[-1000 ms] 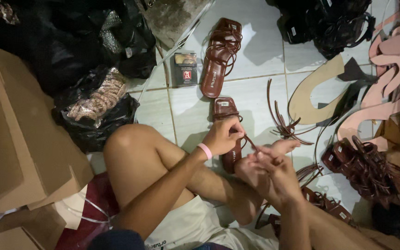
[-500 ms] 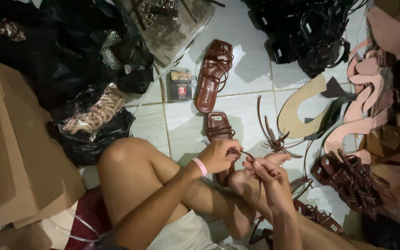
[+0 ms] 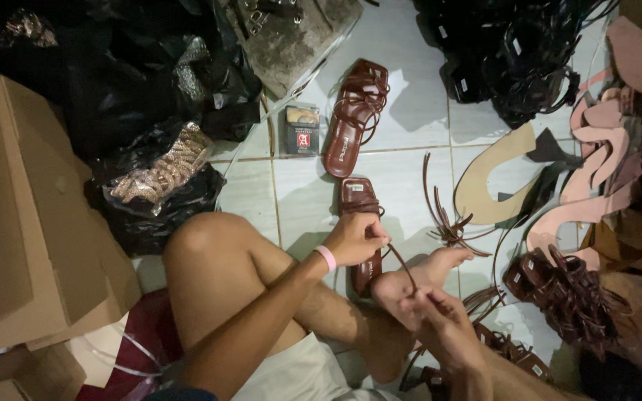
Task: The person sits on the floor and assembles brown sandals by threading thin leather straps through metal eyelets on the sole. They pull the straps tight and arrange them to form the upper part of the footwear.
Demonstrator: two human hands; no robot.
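left hand [image 3: 354, 239] pinched on a thin brown strap [image 3: 403, 266], right hand [image 3: 440, 321] gripping the same strap lower down, the two hands apart with the strap taut between them, crossing over a bare foot [image 3: 417, 276]; the strap runs off a brown sandal [image 3: 360, 232] lying on the tile floor [image 3: 403, 174] just beside the knee, its lower end hidden under the left hand; open tile only in a narrow patch up the middle, where a second sandal [image 3: 354, 119] and a small box [image 3: 302, 130] sit; black bags [image 3: 143, 82] crowd the upper left, cardboard boxes [image 3: 16, 223] wall the left edge, a heap of black straps [image 3: 514, 52] fills the top right, pink and tan sole cutouts [image 3: 596, 163] cut off at the right edge, a dark brown sandal pile [image 3: 566, 293] hard to make out in shadow
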